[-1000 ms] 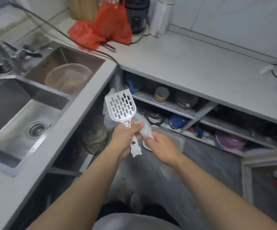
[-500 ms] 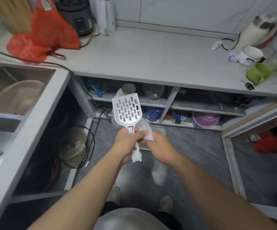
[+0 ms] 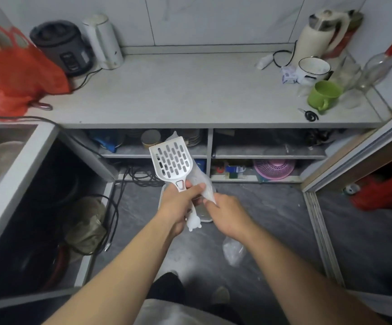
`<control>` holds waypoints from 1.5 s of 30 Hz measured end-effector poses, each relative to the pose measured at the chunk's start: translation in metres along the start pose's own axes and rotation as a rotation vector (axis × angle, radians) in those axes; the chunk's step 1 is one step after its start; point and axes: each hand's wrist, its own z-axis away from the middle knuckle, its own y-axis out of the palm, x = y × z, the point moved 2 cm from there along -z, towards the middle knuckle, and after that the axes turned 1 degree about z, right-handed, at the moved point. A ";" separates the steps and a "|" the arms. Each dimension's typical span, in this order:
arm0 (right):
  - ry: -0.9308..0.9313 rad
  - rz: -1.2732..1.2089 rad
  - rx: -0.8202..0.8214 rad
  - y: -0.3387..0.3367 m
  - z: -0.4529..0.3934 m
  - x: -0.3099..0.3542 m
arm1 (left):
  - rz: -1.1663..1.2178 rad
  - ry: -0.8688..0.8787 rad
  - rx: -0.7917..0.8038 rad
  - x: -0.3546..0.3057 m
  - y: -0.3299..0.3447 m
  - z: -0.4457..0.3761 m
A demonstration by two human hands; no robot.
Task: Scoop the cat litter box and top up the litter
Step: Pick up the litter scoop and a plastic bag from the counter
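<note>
My left hand (image 3: 178, 205) grips the handle of a white slotted litter scoop (image 3: 171, 162), blade up and tilted slightly left, over the grey floor. A clear plastic wrapper (image 3: 202, 184) hangs behind and to the right of the scoop. My right hand (image 3: 228, 213) pinches the wrapper's lower end beside the handle. A white tray-like object (image 3: 203, 213) lies on the floor under my hands, mostly hidden. No litter box is clearly in view.
A grey counter (image 3: 190, 95) runs ahead with a red bag (image 3: 19, 73), rice cooker (image 3: 62, 46), kettle (image 3: 103, 41), green mug (image 3: 322, 95) and bottles. Open shelves below hold a pink colander (image 3: 273, 168). A crumpled clear bag (image 3: 233, 250) lies on the floor. A sink counter (image 3: 14, 179) stands left.
The view has swung right, away from the sink toward the counter and doorway. Both hands keep the same hold on scoop and wrapper.
</note>
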 end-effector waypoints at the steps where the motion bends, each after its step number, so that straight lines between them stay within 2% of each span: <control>1: 0.003 0.008 0.002 -0.005 -0.003 -0.003 | 0.003 0.013 0.003 0.001 0.006 -0.005; 6: 0.058 0.007 0.016 -0.019 -0.027 -0.016 | 0.035 -0.008 -0.014 0.002 0.023 -0.034; 14: 0.149 -0.065 0.021 -0.048 -0.069 -0.014 | 0.043 -0.058 0.045 -0.011 0.040 -0.090; 18: 0.136 -0.064 0.000 -0.058 -0.082 -0.011 | 0.098 -0.051 0.045 -0.018 0.043 -0.104; 23: 0.092 -0.039 0.066 -0.061 -0.100 -0.013 | 0.142 -0.037 0.002 -0.014 0.033 -0.116; 25: 0.057 -0.022 0.109 -0.060 -0.111 -0.018 | 0.134 -0.040 -0.052 -0.009 0.030 -0.117; 30: -0.035 0.006 0.248 -0.061 -0.129 -0.048 | 0.178 0.001 -0.351 0.006 0.028 -0.116; 33: -0.070 0.002 0.347 -0.065 -0.134 -0.079 | 0.232 0.011 -0.465 0.019 0.042 -0.111; 36: -0.098 0.020 0.423 -0.066 -0.143 -0.105 | 0.263 0.043 -0.531 0.035 0.064 -0.104; 38: -0.078 -0.066 0.475 -0.064 -0.143 -0.111 | 0.266 0.059 -0.576 0.047 0.070 -0.094; 42: -0.004 -0.303 0.548 -0.058 -0.137 -0.095 | 0.269 0.059 -0.629 0.059 0.065 -0.070; 45: 0.027 -0.337 0.546 -0.044 -0.143 -0.075 | 0.272 0.054 -0.606 0.071 0.055 -0.059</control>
